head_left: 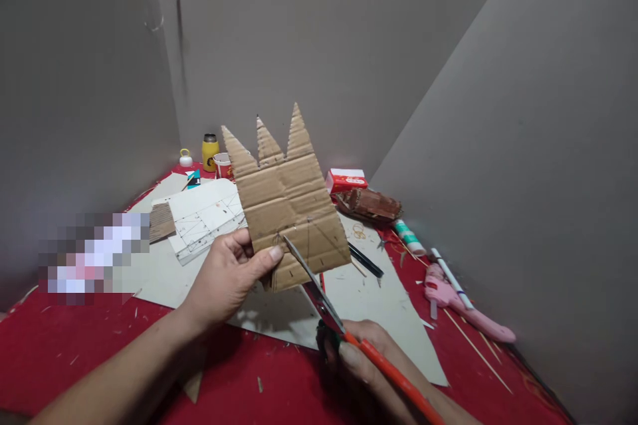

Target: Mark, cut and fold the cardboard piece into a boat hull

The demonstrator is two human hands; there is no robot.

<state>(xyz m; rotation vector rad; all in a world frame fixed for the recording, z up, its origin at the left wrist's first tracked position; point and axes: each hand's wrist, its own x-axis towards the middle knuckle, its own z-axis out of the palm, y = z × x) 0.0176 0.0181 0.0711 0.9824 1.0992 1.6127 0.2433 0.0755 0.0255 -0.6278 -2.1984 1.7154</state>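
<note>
A piece of brown cardboard (pixel 279 196) with three pointed spikes along its top is held up over the table. My left hand (pixel 224 275) grips its lower left corner, thumb on the face and the other fingers behind. Pencil lines mark the lower part of the card. My right hand (pixel 366 352) is wrapped round the orange handles of a pair of scissors (pixel 319 295). One scissor blade lies across the front of the card near my left thumb; the other blade is mostly hidden behind the card.
A white board (pixel 399 325) covers part of the red tablecloth (pixel 149 345). Drawn-on white sheets (pixel 199 219) lie at left. Behind stand a yellow bottle (pixel 210 153) and a red box (pixel 347 179). At right are a brown model boat (pixel 371 204), a glue stick (pixel 409 238) and a pink glue gun (pixel 458 302).
</note>
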